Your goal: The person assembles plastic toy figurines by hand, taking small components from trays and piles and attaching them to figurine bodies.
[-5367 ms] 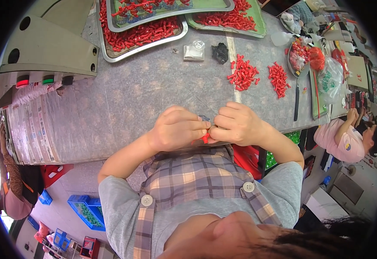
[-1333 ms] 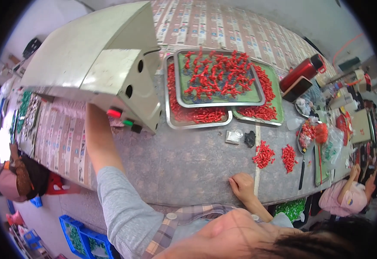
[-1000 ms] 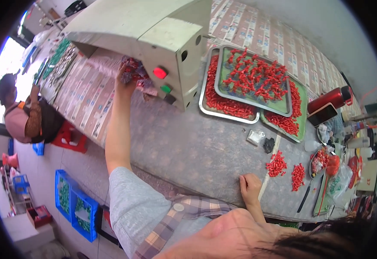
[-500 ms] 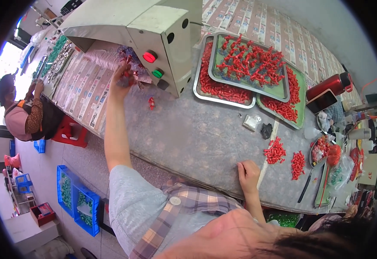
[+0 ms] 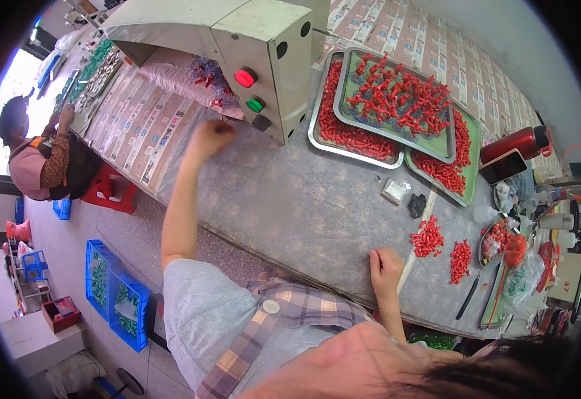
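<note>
My left hand [image 5: 212, 138] is over the grey tabletop [image 5: 270, 193], just in front of the opening of a cream metal machine [image 5: 240, 33]. Its fingers are curled together and slightly blurred; what they hold, if anything, is hidden. Inside the opening, dark bluish clumps with red bits [image 5: 209, 76] lie on a pinkish, shiny covering [image 5: 171, 90]. A red-lit button [image 5: 244, 77] and a green button [image 5: 255, 104] sit on the machine's front. My right hand [image 5: 386, 269] rests as a loose fist at the table's near edge, with nothing visible in it, near a pile of small red pieces [image 5: 427, 238].
Stacked metal trays [image 5: 397, 159] of red pieces stand beyond, partly over a green tray [image 5: 471, 174]. Another red pile [image 5: 460, 261], a black-handled tool [image 5: 468, 294], a phone [image 5: 503, 166] and a red flask [image 5: 513, 143] are at right. A co-worker [image 5: 44, 159] sits far left.
My left hand has come out of the machine's opening and down toward me. The small red piece on the table before the machine no longer shows. My right hand stays put; the view shifted slightly.
</note>
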A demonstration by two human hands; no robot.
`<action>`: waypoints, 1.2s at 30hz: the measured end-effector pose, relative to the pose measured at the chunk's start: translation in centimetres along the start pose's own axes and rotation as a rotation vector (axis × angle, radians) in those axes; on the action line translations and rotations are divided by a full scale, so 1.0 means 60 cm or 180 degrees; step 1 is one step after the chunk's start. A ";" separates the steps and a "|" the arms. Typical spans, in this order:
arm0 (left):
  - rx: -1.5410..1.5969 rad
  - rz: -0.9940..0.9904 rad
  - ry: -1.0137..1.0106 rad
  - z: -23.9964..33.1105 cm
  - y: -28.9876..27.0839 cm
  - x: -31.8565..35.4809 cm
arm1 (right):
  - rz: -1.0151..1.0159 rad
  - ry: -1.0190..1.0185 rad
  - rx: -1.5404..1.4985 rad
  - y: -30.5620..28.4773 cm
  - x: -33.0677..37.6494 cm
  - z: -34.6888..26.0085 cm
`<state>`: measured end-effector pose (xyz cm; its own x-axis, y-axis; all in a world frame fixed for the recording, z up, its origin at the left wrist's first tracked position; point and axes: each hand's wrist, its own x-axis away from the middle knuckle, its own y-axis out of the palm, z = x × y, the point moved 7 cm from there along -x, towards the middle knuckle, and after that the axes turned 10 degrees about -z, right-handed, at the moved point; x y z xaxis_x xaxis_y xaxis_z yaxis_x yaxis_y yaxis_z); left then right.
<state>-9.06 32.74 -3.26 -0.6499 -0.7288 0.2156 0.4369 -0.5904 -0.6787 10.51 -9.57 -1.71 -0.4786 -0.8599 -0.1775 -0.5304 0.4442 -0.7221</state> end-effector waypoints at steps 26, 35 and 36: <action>0.1276 -0.1791 0.1158 0.304 0.330 0.153 | 0.0495 0.0267 0.0148 -0.050 0.018 0.022; -0.0564 -0.1909 0.2255 0.379 0.404 0.206 | 0.0447 0.0472 0.1502 -0.159 -0.065 0.108; -0.0337 -0.2104 0.1997 0.373 0.401 0.200 | 0.0238 0.0655 0.1653 -0.155 -0.074 0.115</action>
<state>7.60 2.02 -1.29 -0.9793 0.0863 0.1830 -0.1831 -0.7627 -0.6202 22.41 -11.58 1.15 -0.6558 -0.7410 -0.1443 -0.1006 0.2753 -0.9561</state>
